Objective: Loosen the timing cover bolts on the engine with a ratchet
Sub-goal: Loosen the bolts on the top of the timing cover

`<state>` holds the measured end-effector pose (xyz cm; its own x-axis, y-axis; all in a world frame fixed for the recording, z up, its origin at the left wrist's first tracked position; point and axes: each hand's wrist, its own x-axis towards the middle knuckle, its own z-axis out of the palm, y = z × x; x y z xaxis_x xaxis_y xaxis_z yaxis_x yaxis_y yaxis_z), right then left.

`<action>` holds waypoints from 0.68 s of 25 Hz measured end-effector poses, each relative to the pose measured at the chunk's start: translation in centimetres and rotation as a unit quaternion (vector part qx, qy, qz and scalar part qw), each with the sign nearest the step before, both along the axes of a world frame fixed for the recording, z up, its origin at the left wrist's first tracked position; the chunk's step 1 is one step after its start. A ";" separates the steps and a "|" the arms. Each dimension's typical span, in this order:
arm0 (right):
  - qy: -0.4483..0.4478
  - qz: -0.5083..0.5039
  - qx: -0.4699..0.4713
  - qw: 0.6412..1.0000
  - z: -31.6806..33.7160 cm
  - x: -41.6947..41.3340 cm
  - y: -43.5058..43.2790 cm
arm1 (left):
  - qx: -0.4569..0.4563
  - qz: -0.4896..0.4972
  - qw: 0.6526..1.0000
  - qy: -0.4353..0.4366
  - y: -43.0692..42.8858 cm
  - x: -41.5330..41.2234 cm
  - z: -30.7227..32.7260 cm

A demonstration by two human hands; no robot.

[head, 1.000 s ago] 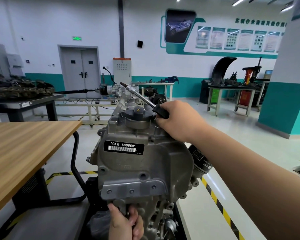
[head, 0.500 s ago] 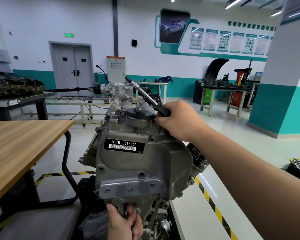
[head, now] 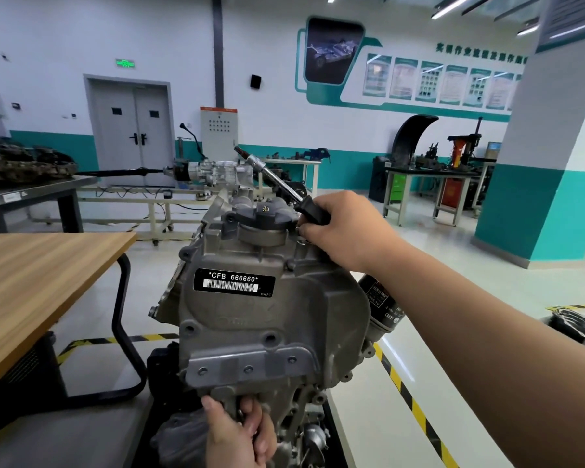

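A wooden table [head: 31,282] stands at the left, apart from the engine. Low in the view, the left hand [head: 237,430] grips the bottom edge of the casting, its fingers curled round the metal as if to brace it.

Above that hand, in the middle of the view, is the timing cover [head: 267,325], a ribbed grey aluminium casting with a black barcode label [head: 233,284]. It looks rigid and heavy, with hard edges, so bracing it at a thick lower flange seems sound.

On top of the engine sits the black oil filler cap [head: 262,216]. Behind it the ratchet [head: 277,184] slants up and to the left. Its chrome head is in the air, beyond the engine and not on any bolt.

The right hand [head: 345,231] is wrapped round the ratchet's black handle at the low end. The steel shaft looks slick, so holding the far end of the rubber handle should give the most leverage and the least slip.

A black oil filter [head: 382,309] juts from the engine's right side, below the right forearm.
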<state>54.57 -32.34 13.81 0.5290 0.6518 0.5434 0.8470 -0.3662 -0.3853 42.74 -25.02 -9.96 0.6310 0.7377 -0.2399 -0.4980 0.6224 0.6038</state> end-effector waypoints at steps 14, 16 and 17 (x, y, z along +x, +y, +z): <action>0.007 -0.124 0.018 0.992 -0.8 -1.6 0.7 | 0.069 -0.063 0.996 0.009 1.3 -0.7 -0.8; 0.012 -0.151 -0.004 0.988 -0.2 -1.9 1.3 | 0.102 -0.064 0.992 0.037 1.3 -1.0 -0.9; 0.011 -0.163 -0.012 0.986 0.2 -2.0 1.5 | 0.117 -0.067 0.990 0.048 1.3 -1.1 -0.7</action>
